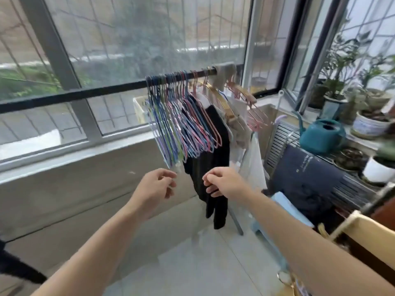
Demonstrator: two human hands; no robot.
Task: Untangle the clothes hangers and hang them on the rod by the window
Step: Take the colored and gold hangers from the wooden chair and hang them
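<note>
From the head view, we are looking down at a dark rod (96,92) running across the window (132,39), and a dense bunch of coloured hangers (181,122) is hanging from it by the hooks, packed close together and slanting down toward us. Right of them on the same rod, a black garment (215,159) and some pale clothing on gold hangers (222,101) are hanging.

We are holding both hands up just below the bunch. Our left hand (157,184) is curling its fingers, thumb and fingertips pinching at something pale and thin right under the lowest hangers; blur is keeping us from telling what it is, or whether it is part of a hanger. Our right hand (222,182) is hovering in front of the black garment, fingers loosely curled and gathered, and we cannot tell whether they are gripping anything.

To the right, a teal watering can (320,135) is sitting on a rack beside potted plants (367,116) on the sill.
</note>
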